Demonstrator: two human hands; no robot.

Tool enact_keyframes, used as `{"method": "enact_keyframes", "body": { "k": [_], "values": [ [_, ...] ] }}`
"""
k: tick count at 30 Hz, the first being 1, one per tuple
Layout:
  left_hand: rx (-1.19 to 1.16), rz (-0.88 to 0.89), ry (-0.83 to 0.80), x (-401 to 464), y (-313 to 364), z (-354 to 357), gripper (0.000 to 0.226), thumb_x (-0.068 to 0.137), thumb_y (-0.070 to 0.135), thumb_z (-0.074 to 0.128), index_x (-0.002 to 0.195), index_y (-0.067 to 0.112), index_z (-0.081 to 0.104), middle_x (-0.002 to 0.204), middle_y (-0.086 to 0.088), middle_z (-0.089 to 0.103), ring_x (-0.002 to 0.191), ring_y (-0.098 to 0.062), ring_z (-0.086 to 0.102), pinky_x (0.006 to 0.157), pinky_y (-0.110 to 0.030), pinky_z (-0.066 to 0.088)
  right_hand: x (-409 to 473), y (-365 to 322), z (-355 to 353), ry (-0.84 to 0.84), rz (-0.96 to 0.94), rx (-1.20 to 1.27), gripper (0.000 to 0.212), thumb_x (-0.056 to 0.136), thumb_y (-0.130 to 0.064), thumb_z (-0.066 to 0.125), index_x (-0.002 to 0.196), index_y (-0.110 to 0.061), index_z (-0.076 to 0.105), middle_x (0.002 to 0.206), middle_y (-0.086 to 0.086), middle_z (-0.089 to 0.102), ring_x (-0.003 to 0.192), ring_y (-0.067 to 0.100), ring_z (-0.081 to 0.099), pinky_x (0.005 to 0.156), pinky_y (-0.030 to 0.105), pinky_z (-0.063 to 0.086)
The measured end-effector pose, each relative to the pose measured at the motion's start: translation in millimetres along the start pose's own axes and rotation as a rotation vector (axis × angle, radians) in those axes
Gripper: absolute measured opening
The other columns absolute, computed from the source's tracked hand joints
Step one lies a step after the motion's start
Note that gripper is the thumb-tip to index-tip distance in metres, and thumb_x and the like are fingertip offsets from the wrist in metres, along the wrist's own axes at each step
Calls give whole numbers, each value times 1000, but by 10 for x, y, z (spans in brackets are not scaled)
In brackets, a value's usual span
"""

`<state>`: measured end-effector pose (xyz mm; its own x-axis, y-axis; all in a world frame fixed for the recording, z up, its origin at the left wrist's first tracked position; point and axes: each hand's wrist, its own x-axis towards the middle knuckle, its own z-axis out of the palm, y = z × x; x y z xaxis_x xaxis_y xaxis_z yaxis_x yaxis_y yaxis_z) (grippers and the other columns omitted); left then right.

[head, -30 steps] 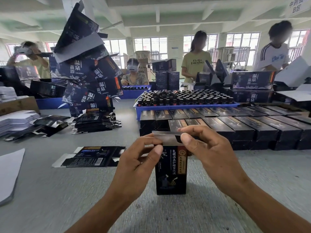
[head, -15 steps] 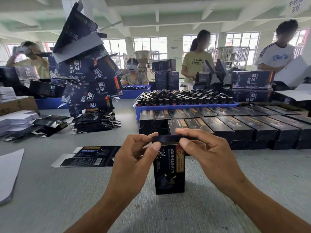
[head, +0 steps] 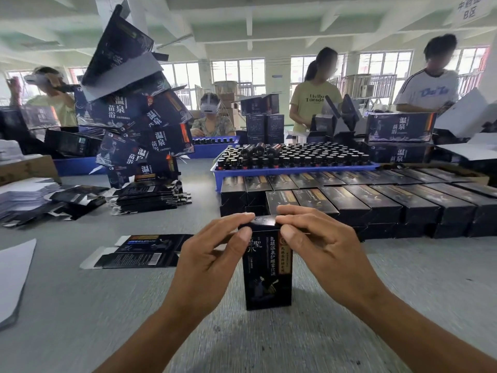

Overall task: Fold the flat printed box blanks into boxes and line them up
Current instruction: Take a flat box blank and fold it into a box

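Observation:
A black printed box (head: 267, 275) stands upright on the grey table in front of me. My left hand (head: 212, 254) grips its top left corner, thumb on the front face and fingers over the lid. My right hand (head: 317, 246) grips the top right corner the same way, fingertips pressing the lid flap down. The lid lies flat on the box top. One flat box blank (head: 139, 251) lies to the left of my hands. Behind the box, folded black boxes (head: 376, 203) lie side by side in rows.
A stack of flat blanks (head: 150, 195) sits at mid left, below a leaning pile of larger dark cartons (head: 139, 117). A blue tray (head: 293, 169) packed with dark bottles stands behind the rows. Several people work at the far side. White sheets (head: 13, 275) lie at the left edge.
The top flap, raised a second ago, has been folded down and now lies flat on the box. Both hands have closed in over the top corners.

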<state>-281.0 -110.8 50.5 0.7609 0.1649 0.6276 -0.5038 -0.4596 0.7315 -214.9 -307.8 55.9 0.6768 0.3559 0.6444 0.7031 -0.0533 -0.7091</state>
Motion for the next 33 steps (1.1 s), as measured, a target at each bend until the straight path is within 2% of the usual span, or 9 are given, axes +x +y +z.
{"method": "enact_keyframes", "body": {
  "k": [6,10,12,16,20,24,27,30,33],
  "values": [
    [37,25,-17,27,-13,-30,34,93,44,54,124,39,67,119,16,67,110,-12,65,80,-31,61,12,16,2,3,4,3,25,92,-37,61,113,-35,75,125,-25,65,123,-1,58,96,24,54],
    [100,101,-51,44,5,-42,33,96,39,52,127,38,63,121,16,64,115,-12,61,75,-22,58,13,7,6,14,34,52,25,88,-41,61,109,-42,74,123,-25,67,122,-3,58,98,33,55],
    [149,152,-60,56,-4,-60,31,97,34,52,127,35,64,123,16,63,117,-9,60,75,-15,54,15,12,9,17,29,47,26,88,-41,61,110,-41,74,123,-24,67,121,-2,59,97,32,55],
    [213,210,-101,50,-47,-78,32,98,27,56,129,26,67,131,12,61,120,-6,59,78,-16,55,28,42,7,37,16,27,28,87,-40,62,112,-34,74,123,-23,67,120,-1,60,97,28,55],
    [195,182,-76,47,-70,-54,32,97,30,54,126,25,68,127,11,61,111,-6,62,70,-11,52,25,61,18,39,-14,-40,28,89,-44,59,113,-38,72,123,-27,65,121,-2,59,94,24,55],
    [231,57,-186,-4,-135,-32,44,96,37,62,135,50,46,125,15,61,109,-3,62,74,-18,57,7,82,32,15,-21,-100,28,92,-45,57,119,-51,64,123,-30,63,118,-4,59,88,9,49],
    [203,-60,-258,2,-171,-38,66,93,33,69,135,66,30,117,20,62,101,-3,66,78,-28,61,-26,125,70,-93,64,-191,50,95,-45,58,136,-66,39,115,-40,61,109,-12,60,77,6,50],
    [177,-111,-188,47,-212,-66,69,93,32,69,136,66,28,113,18,64,94,-1,68,77,-25,60,-80,178,143,-179,86,-323,77,97,-38,60,143,-72,9,114,-50,46,106,-24,53,76,2,43],
    [105,-305,-60,93,-313,-151,71,93,35,68,142,59,23,107,8,69,88,-8,70,70,-29,59,-155,196,211,-294,129,-344,79,96,-36,64,137,-78,12,111,-51,42,105,-26,50,75,4,44]
  ]
}}
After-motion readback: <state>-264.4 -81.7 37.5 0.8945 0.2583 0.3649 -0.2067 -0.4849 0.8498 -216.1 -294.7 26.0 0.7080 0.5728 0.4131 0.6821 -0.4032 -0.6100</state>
